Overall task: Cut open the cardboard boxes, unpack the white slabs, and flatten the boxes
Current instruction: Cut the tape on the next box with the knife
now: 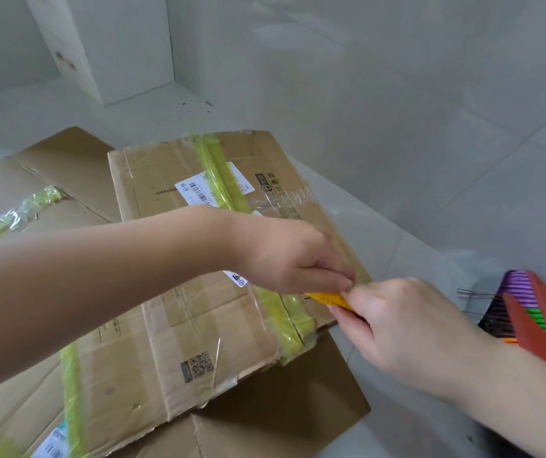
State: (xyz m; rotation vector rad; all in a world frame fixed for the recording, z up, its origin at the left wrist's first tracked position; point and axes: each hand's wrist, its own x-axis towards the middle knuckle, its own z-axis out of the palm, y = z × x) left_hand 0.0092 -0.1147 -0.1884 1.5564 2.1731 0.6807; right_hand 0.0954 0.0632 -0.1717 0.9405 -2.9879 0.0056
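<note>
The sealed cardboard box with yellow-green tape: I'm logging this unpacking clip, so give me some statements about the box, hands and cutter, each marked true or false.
1. The brown cardboard box sealed with yellow-green tape lies on flattened brown cardboard sheets. True.
2. The right hand grips a yellow plastic cutter. True.
3. The left hand rests flat on the grey tiled floor. False: it is over the box's right edge, its fingers curled at the cutter's tip.
4. A white slab lies unpacked on top of the box. False: none shows there, only tape and a white barcode label.
5. A red plastic dustpan with a purple-bristled broom lies at the right edge. True.
</note>
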